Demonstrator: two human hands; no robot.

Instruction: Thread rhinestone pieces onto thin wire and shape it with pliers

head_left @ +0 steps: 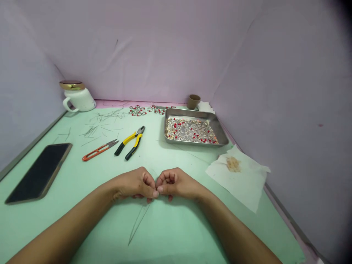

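A pale green sheet covers the worktop (170,238), and plain lilac walls close it in on the left, the right and at the far back wall (154,62), with a small dark mark there. In the far left corner stands a white mug (82,99), a gold-rimmed round lid (72,85) tilted at its top. A dark-screened phone (38,174) lies near the left edge. Between it and the middle are orange thread snips (100,150), yellow-and-black pliers (131,142) with spread handles, and scattered dark wire pieces (90,131). Beaded pieces (137,110) lie beyond, beside a metal tray (224,137) of red and clear beads (189,131). Behind the tray sits a small brown cup (193,101); to its near right, a white paper (244,190) bears a tan clump (233,164). The near middle is taken up by the left hand (141,185) and right hand (177,183), fingertips pinched closed and meeting; whatever they grip is too small to tell. A thin dark strand (135,230) shows just below them, narrowing toward the near edge.
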